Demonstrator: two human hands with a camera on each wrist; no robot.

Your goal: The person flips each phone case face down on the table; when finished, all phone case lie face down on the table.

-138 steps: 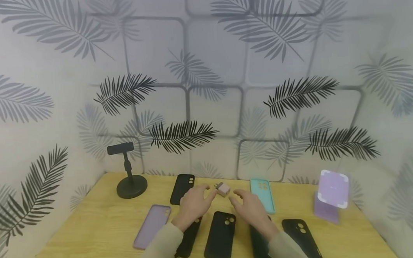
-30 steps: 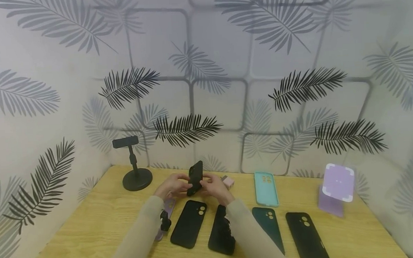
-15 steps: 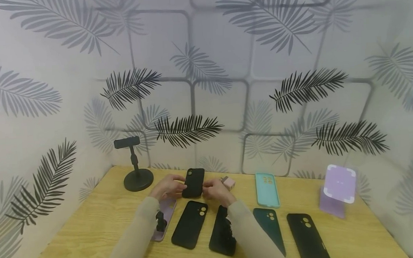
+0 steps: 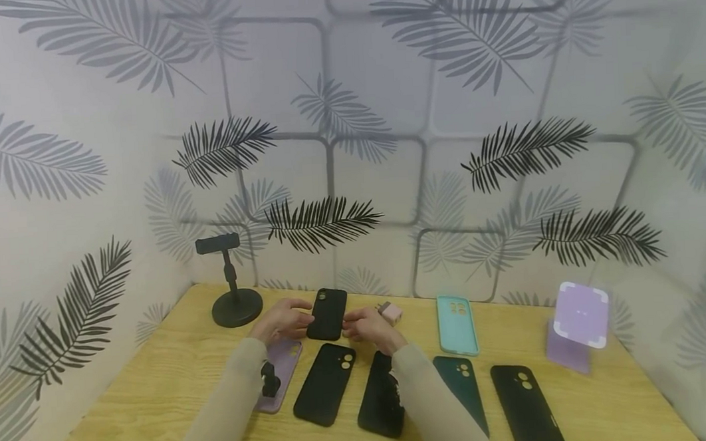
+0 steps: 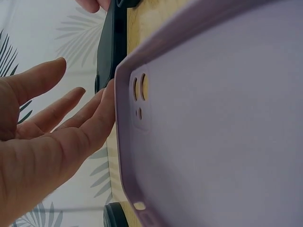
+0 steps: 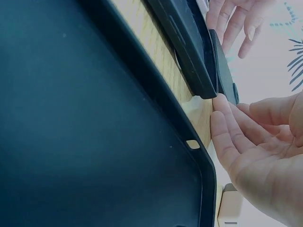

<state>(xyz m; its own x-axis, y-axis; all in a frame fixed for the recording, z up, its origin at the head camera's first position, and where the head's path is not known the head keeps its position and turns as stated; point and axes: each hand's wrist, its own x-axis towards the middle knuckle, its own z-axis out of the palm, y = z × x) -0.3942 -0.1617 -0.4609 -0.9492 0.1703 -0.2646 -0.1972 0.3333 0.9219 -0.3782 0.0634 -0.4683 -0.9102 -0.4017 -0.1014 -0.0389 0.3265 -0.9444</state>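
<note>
A black phone case [image 4: 327, 315] with a camera cutout lies flat at the back of the table, left of centre. To its left is my left hand [image 4: 283, 319], fingers loosely extended and holding nothing; a small gap seems to separate them from the case. My right hand [image 4: 370, 327] is at the case's right edge, its relaxed fingers [image 6: 226, 137] low by the tabletop. Whether they touch the case is hard to tell. Beneath my left wrist sits a purple phone case [image 5: 218, 113], large in the left wrist view. A dark case [image 6: 94, 123] fills much of the right wrist view.
Nearby lie more black cases [image 4: 324, 385] [image 4: 527, 404], a dark green case [image 4: 462, 382] and a turquoise case [image 4: 457, 328]. A pink charger plug [image 4: 390, 312] is just behind my right hand. A black stand [image 4: 236, 308] is back left; a purple phone stand [image 4: 581, 318] is right.
One second ago both hands held the black case tilted upright; now it lies flat on the table, slightly further left. My left hand has drawn away leftward. Earliest, both hands were around the charger plug.
</note>
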